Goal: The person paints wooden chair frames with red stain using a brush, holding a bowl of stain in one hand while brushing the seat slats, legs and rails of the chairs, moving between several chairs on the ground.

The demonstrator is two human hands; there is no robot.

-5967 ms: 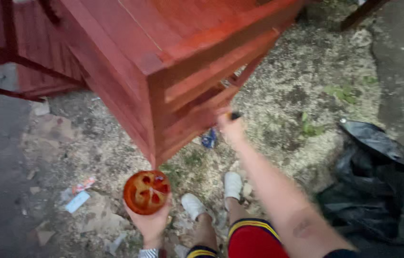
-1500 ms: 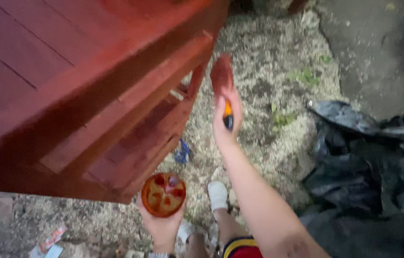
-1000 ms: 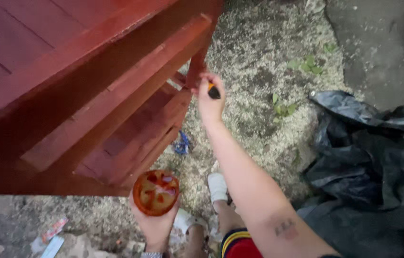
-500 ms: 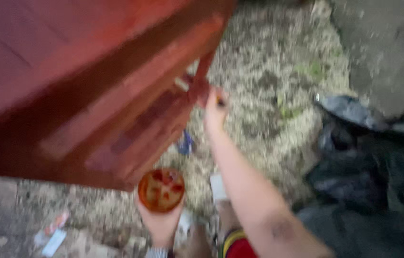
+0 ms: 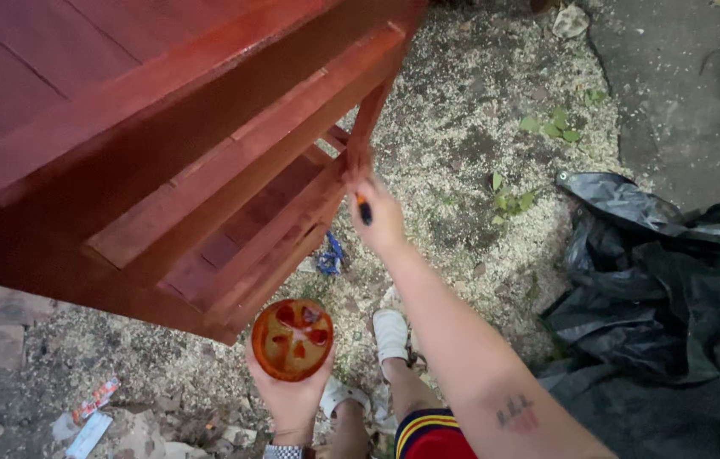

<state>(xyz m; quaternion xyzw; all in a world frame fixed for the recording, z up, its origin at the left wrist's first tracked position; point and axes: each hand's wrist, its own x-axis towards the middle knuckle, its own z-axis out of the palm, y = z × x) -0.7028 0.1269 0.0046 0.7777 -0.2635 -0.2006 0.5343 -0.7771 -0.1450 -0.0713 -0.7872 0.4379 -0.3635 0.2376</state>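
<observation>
At the red wooden shelf's (image 5: 207, 178) front leg, the right hand (image 5: 379, 217), closed on what looks like a brush (image 5: 363, 209), has moved in from open air, while the left hand (image 5: 292, 395) cups a stain-filled container (image 5: 293, 338) below.

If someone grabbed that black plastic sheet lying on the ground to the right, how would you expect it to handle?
The black plastic sheet lies crumpled in many folds, so it would likely be floppy and sag from wherever it is gripped. Its glossy surface suggests it may be somewhat slippery. It looks thin, so probably light for its spread, and pushing would bunch it rather than slide it.
</observation>
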